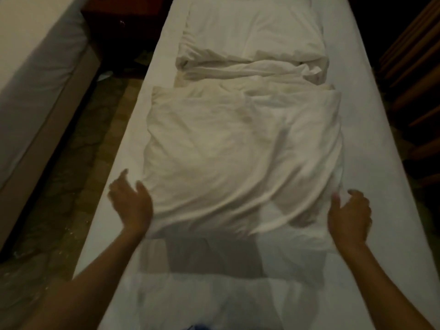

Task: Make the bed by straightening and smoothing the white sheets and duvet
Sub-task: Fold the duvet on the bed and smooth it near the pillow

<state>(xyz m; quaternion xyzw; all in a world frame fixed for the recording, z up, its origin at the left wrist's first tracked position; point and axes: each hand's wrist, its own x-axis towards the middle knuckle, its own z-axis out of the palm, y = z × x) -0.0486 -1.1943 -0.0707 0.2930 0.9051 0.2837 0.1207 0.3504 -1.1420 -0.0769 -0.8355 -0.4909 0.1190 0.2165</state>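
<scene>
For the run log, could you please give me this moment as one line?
left hand: open, beside pillow | right hand: open, at pillow's other edge | duvet: bunched beyond | sheet: flat

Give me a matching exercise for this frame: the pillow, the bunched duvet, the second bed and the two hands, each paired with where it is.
Things:
1. pillow
2. duvet
3. second bed
4. left hand and right hand

Places:
A. across the aisle, at the picture's left edge
B. one at each near corner of the pillow
C. bunched at the bed's far end
D. in the middle of the bed, nearest the person

Pairs: 1-D, 2-C, 3-A, 4-B
</scene>
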